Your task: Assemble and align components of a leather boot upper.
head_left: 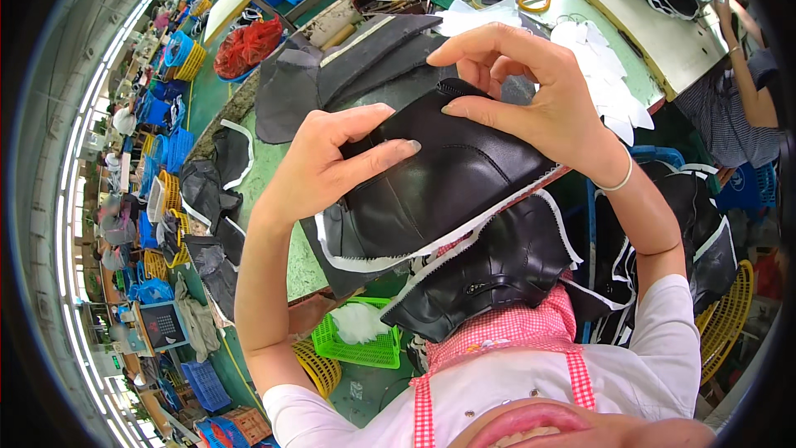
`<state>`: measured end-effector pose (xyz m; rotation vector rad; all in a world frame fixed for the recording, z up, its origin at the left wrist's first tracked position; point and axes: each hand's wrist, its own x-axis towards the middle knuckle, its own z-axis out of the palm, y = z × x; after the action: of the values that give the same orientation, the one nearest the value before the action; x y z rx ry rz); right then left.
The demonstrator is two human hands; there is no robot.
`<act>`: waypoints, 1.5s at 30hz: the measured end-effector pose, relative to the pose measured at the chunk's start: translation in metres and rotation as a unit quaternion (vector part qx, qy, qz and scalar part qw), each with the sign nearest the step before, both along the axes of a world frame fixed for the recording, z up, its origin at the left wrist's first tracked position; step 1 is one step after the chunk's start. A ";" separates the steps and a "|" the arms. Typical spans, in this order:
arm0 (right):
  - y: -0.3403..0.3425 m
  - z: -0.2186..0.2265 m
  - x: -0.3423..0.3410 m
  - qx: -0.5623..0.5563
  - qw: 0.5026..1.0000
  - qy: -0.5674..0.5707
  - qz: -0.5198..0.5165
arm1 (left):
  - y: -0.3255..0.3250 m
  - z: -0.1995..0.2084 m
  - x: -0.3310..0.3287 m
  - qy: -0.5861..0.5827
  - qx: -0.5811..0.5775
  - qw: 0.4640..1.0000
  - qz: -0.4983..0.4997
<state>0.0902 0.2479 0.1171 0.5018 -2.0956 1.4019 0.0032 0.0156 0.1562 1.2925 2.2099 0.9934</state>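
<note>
- While both hands are raised above the desk point(274, 158), a black leather boot upper point(439, 182) is held between them, close under the head camera.
- Left hand point(319, 166): its grip is closed on the left side of the black leather boot upper, thumb lying along the top edge and index finger point(381, 153) stretched flat across the leather face.
- Right hand point(531, 91): it arches over the upper end of the piece, fingertips point(452, 108) pinching the top rim, where a small dark tab shows; a thin white bracelet point(623, 178) sits at the wrist.
- The piece thus lies between the two grips, tilted, with its white-edged lining point(398, 261) hanging from the lower border toward the person's chest.
- Below it, a second black boot piece point(489, 274) rests against a red checked apron point(514, 328), touched by neither hand.
- On the green desk behind the hands lie flat dark grey cut panels point(356, 58) and a stack of white cut pieces point(609, 83).
- A green plastic basket point(361, 348) stands low beside the desk, under the left forearm.
- At the upper right, another person's arm point(746, 66) reaches along a neighbouring pale desk point(663, 41), well apart from these hands.
</note>
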 end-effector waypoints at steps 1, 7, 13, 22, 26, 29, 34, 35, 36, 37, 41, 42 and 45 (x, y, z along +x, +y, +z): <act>0.000 0.000 0.001 0.023 1.000 0.007 -0.009 | 0.000 -0.002 0.001 0.015 0.030 0.999 -0.002; 0.012 -0.022 0.007 -0.019 0.988 -0.153 0.004 | 0.002 -0.013 -0.001 0.024 0.001 1.000 0.005; 0.067 -0.080 0.005 0.102 0.956 -0.271 -0.048 | -0.038 -0.060 -0.062 0.066 -0.020 0.990 0.125; 0.068 -0.113 0.004 0.190 0.923 -0.307 -0.129 | -0.040 -0.095 -0.045 0.076 -0.025 0.996 -0.036; 0.008 -0.098 -0.010 0.145 0.980 -0.108 -0.082 | -0.048 -0.126 -0.054 0.044 0.016 0.998 0.035; -0.034 -0.095 -0.017 0.068 0.994 -0.086 0.004 | -0.034 -0.124 -0.030 -0.019 0.112 0.989 0.098; -0.050 -0.087 -0.015 0.016 0.999 -0.039 0.008 | -0.024 -0.111 -0.007 -0.088 0.162 0.977 0.107; -0.051 -0.088 -0.014 0.027 1.000 -0.002 -0.004 | -0.025 -0.111 -0.005 -0.088 0.162 0.977 0.110; -0.053 -0.088 -0.015 0.023 1.000 0.006 -0.008 | -0.025 -0.111 -0.003 -0.088 0.162 0.976 0.113; -0.054 -0.089 -0.015 0.024 1.000 0.006 -0.007 | -0.025 -0.109 -0.002 -0.088 0.163 0.976 0.114; -0.055 -0.093 -0.017 0.024 0.999 0.019 -0.009 | -0.021 -0.103 0.003 -0.091 0.133 0.978 0.131; -0.055 -0.094 -0.017 0.028 0.999 0.022 -0.017 | -0.018 -0.102 0.003 -0.109 0.126 0.977 0.131; -0.051 -0.104 -0.021 0.022 0.998 -0.063 -0.006 | -0.019 -0.109 -0.019 -0.118 0.104 0.983 0.094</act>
<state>0.0697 0.1973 0.0128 0.4279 -2.2292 1.4178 -0.0155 -0.0029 0.0472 0.9982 2.1151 1.4032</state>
